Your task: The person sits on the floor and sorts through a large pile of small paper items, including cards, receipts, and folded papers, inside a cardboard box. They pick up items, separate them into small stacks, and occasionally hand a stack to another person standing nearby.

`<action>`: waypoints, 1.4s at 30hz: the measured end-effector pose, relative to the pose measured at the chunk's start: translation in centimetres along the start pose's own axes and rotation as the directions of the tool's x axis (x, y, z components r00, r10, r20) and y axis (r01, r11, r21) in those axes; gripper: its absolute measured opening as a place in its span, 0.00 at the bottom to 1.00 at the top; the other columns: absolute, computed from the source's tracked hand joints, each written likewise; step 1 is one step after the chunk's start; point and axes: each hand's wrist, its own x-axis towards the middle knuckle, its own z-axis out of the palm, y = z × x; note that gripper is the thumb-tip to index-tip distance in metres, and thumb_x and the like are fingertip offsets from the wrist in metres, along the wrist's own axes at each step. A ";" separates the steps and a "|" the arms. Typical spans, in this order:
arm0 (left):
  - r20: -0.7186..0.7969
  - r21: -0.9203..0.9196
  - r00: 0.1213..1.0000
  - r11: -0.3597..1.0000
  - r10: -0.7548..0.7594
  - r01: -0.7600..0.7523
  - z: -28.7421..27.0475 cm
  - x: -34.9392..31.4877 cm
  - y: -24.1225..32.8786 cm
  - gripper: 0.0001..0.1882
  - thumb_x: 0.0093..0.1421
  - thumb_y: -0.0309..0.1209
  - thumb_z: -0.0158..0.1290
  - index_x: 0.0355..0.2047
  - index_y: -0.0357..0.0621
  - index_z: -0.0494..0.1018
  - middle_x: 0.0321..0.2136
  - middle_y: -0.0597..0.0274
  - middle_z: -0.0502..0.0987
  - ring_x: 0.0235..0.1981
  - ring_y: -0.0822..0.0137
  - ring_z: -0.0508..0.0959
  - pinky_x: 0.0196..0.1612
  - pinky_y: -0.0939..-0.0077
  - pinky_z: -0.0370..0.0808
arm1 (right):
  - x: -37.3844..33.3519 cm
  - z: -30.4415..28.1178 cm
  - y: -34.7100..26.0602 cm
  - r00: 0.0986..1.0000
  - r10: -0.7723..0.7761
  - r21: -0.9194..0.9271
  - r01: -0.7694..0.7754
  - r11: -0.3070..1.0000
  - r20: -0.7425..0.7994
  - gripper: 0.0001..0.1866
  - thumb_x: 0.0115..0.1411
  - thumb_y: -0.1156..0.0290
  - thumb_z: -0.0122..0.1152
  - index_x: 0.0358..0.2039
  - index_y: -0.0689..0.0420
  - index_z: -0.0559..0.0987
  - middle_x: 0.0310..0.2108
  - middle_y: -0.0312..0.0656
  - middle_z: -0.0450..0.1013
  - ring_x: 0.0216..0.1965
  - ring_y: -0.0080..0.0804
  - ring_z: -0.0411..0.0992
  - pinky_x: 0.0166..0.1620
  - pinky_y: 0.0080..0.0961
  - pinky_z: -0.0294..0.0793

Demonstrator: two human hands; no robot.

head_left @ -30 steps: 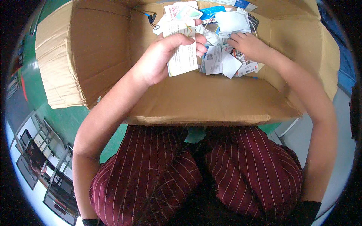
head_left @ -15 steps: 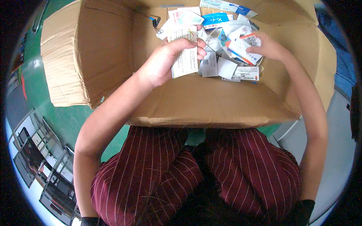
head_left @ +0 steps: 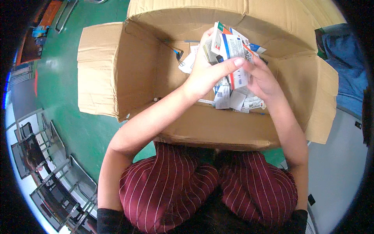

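My left hand [head_left: 206,72] is closed round a bunch of printed cards [head_left: 233,46], mostly white with blue, orange and green parts, its thumb pressed on the front card. On the bunch's right side my right hand [head_left: 264,80] has its fingers curled against the edges; some fingertips are hidden behind the cards. Both hands are above the inside of a large cardboard box [head_left: 210,126]. Below them, loose cards and papers lie on the box floor, among them a small white card [head_left: 237,100] and a printed card with a square code [head_left: 222,97].
A black and blue cord end [head_left: 179,54] sits inside the box at its left, beside a white tag [head_left: 187,63]. The box flaps [head_left: 97,72] stand out to the sides. Metal-framed chairs [head_left: 58,183] stand at the lower left; blue fabric [head_left: 344,66] hangs at the right.
My right hand has moved left with its cards to meet my left hand, and the cards are now together in one bunch. The whole view has shifted, with the box appearing lower.
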 end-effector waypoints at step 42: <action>0.084 -0.527 0.959 0.805 -0.270 0.273 0.0 -1.6 1.9 0.28 0.52 0.43 0.40 0.49 0.39 0.55 0.41 0.50 0.66 0.41 0.56 0.69 0.43 0.59 0.67 | 0.8 5.0 -4.2 0.758 -0.485 -0.880 0.473 -0.052 0.436 0.37 0.41 0.58 0.61 0.50 0.55 0.58 0.50 0.47 0.53 0.50 0.41 0.55 0.49 0.36 0.54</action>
